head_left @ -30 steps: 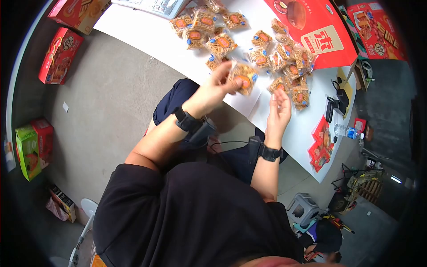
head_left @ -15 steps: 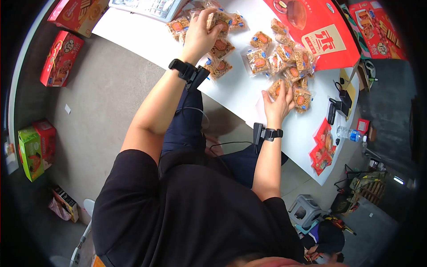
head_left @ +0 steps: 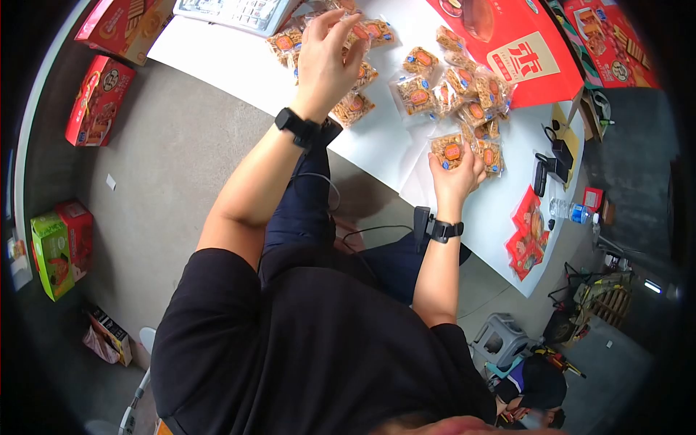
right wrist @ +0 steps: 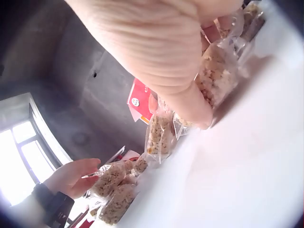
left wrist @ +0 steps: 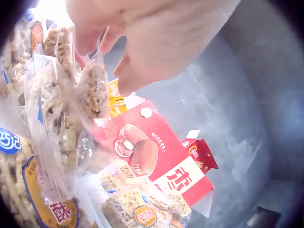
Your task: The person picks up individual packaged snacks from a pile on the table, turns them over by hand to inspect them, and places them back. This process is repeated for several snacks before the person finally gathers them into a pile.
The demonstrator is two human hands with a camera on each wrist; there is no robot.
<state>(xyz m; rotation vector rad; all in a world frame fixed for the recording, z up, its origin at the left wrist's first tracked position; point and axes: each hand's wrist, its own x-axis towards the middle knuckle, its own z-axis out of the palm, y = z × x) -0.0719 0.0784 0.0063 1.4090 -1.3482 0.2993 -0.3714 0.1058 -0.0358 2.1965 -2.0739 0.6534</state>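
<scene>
Head view: left hand (head_left: 326, 67), released, fingers parted, has moved over left packets (head_left: 352, 107); right hand (head_left: 455, 180) pinches a packet (head_left: 444, 147) on the worktop (head_left: 217, 64). Left wrist: one near wrapper (left wrist: 52, 204) reads "香"; red box (left wrist: 166, 152) bears a large character. Right wrist: wrappers' print illegible.

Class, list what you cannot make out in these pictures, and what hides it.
- Small print on the packets: head view, too small.
- Whatever lies under the left hand: head view, hidden by it.
- Far side of the pale case: head view, cut by the top edge.
- Scene beyond the window: right wrist view, lost in glare.
</scene>
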